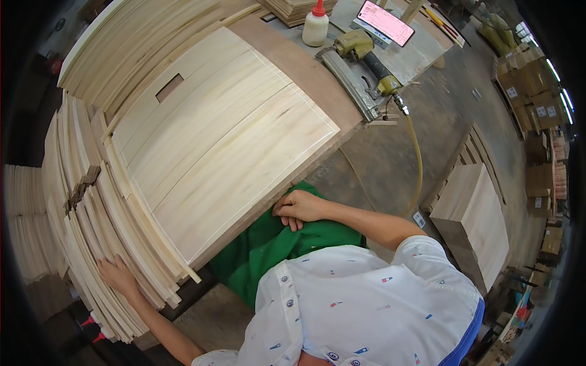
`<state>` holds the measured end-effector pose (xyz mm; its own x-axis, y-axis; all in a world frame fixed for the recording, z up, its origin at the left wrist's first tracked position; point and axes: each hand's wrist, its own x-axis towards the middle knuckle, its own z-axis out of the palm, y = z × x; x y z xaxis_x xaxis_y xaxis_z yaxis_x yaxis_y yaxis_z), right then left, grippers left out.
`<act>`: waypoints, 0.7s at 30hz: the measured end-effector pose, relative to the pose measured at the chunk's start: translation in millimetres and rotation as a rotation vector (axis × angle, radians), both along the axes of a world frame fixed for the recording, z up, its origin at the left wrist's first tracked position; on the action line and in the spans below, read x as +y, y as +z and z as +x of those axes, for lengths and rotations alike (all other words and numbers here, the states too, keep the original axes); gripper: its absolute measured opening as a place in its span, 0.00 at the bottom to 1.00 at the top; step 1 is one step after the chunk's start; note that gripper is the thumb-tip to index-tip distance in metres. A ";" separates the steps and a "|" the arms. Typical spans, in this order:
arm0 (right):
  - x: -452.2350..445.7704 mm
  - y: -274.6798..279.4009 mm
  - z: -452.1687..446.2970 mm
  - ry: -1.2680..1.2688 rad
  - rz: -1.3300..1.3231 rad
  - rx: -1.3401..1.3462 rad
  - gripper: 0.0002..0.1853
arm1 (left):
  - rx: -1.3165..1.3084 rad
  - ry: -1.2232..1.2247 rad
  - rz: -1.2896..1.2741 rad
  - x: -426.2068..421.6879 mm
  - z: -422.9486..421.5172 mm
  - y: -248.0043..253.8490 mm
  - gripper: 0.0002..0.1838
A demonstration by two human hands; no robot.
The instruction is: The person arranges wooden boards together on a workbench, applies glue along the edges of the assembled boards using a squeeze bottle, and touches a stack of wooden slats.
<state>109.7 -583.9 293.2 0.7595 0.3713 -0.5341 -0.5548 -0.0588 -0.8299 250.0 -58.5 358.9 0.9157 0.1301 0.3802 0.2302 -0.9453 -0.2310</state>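
My left hand rests on the stacked wooden strips at the left, its fingers laid out over their edges. Near the bench's front edge, my right hand lies on the green cloth over my lap. Its fingers are curled in, and whatever they may hold is hidden. A pale wooden panel lies flat on the bench between my hands and the back. It has a small rectangular cutout, pencil-thin lines along its edges and narrow strips along its left side.
A nail gun with a yellow hose lies at the bench's right end. Behind it are a glue bottle and a lit phone. More panels stand at the back left. A wooden stack sits on the floor at right.
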 end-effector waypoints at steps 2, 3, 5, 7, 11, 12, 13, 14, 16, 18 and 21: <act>-0.3 -0.3 0.1 -0.008 0.009 0.010 0.14 | 0.015 0.022 -0.014 -8.2 -1.2 5.3 0.27; -0.6 -1.0 -0.1 -0.010 0.007 0.014 0.14 | 0.015 0.021 -0.015 -7.3 -1.1 3.9 0.27; -0.7 -2.5 -0.6 -0.017 0.006 0.018 0.14 | -0.013 0.005 -0.065 -3.5 -0.2 0.6 0.28; -0.6 -3.7 -0.8 -0.013 0.023 0.017 0.14 | -0.013 0.008 -0.074 -7.7 -0.9 3.7 0.28; -1.1 -0.8 -1.3 -0.027 0.014 0.015 0.14 | -0.032 0.001 -0.105 0.1 2.0 2.8 0.28; -0.7 -1.4 -1.1 -0.023 0.019 0.016 0.14 | -0.031 0.002 -0.105 3.4 2.1 1.4 0.28; -0.2 -1.8 -0.6 -0.018 0.025 0.017 0.14 | -0.016 0.009 -0.088 6.9 2.2 0.9 0.28; 0.0 -1.5 -0.2 -0.014 0.025 0.017 0.14 | 0.000 0.017 -0.070 4.9 1.4 3.4 0.28; -0.4 -0.4 0.0 -0.008 0.003 0.006 0.14 | -0.007 0.014 -0.077 6.8 1.4 3.0 0.27; -0.5 -2.4 -0.4 -0.012 0.015 0.012 0.14 | -0.015 0.005 -0.086 3.5 2.2 3.2 0.27; -0.3 -2.9 -0.5 -0.019 0.025 0.020 0.14 | -0.031 0.033 -0.074 0.2 2.3 3.0 0.27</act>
<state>109.2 -584.2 290.3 0.7557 0.3704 -0.5401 -0.5723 -0.0275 -0.8196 252.3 -58.4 361.9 0.8985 0.1884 0.3966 0.2671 -0.9514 -0.1531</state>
